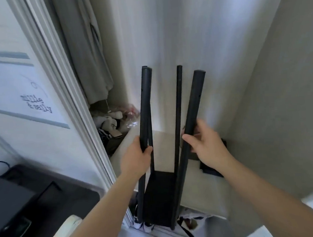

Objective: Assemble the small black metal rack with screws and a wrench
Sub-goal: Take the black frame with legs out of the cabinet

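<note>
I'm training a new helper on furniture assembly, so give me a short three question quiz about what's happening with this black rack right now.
1. True or false: the left hand and the right hand each grip a post of the rack.
2. How many upright posts show on the rack? A two, B four, C six.
3. Fill in: the rack's flat shelf sits at the posts' ___ end.
Key: 1 true; 2 B; 3 bottom.
</note>
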A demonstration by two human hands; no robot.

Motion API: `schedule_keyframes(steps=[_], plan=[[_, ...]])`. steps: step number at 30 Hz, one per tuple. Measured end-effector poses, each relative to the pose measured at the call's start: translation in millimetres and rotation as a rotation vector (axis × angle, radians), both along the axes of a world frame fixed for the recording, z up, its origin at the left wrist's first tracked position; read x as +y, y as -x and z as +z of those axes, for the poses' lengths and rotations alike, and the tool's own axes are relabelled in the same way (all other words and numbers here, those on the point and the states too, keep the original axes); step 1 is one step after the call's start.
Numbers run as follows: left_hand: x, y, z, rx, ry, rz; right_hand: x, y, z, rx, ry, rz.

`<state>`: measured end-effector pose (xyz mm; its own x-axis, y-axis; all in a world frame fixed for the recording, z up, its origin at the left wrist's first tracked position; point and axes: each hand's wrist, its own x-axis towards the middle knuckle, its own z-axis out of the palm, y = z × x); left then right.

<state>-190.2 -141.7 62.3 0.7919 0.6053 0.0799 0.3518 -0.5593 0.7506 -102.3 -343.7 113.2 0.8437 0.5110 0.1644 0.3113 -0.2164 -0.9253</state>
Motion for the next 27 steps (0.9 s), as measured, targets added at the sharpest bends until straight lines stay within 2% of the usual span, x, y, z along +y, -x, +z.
schedule_keyframes(steps=[8, 17, 22, 27], plan=[[-43, 124, 26, 0.033, -0.008, -0.102, -43, 115, 19, -0.01, -0.055, 0.043], [-43, 227, 26, 0.101, 0.034, -0.268, -64, 256, 33, 0.008, -0.069, -0.028], [-45, 277, -6, 0.156, 0.081, -0.405, -72, 347, 11, 0.072, -0.08, -0.127], [-66, 320, -32, 0.123, 0.259, -0.596, -94, 436, -38, 0.185, -0.052, -0.315]])
